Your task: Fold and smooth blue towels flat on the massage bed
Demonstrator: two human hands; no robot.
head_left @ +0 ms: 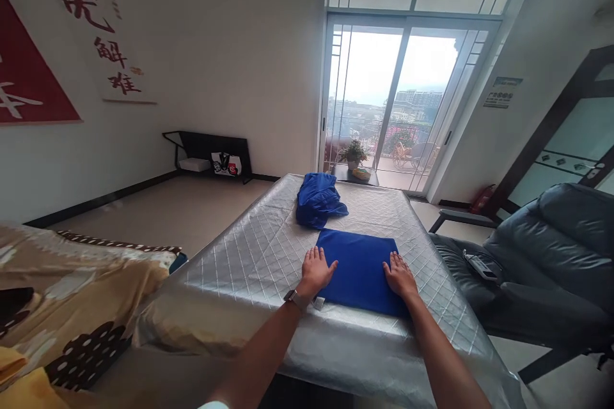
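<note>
Room, head view: glass sliding doors [365, 80] let in daylight at the far end, with a potted plant [354, 152] close to them.
Silver cover [240, 255]: quilted and shiny, spread over the raised surface in front of the person.
Flat blue cloth [359, 268]: lies as a rough rectangle near the cover's near edge, between the two hands; a white tag [319, 303] shows at its near left corner.
Crumpled blue cloth [319, 198]: heaped just beyond the flat one, towards the left.
Left hand [316, 270]: palm down over the flat cloth's left edge, fingers straight and close together, thumb spread inward; a watch [296, 298] circles the wrist.
Right hand [401, 276]: palm down at the opposite edge, fingers side by side, thumb apart and pointing inward.
Armchair [570, 236]: dark, on the right.
Blanket [96, 294]: patterned, rumpled, on the left.
</note>
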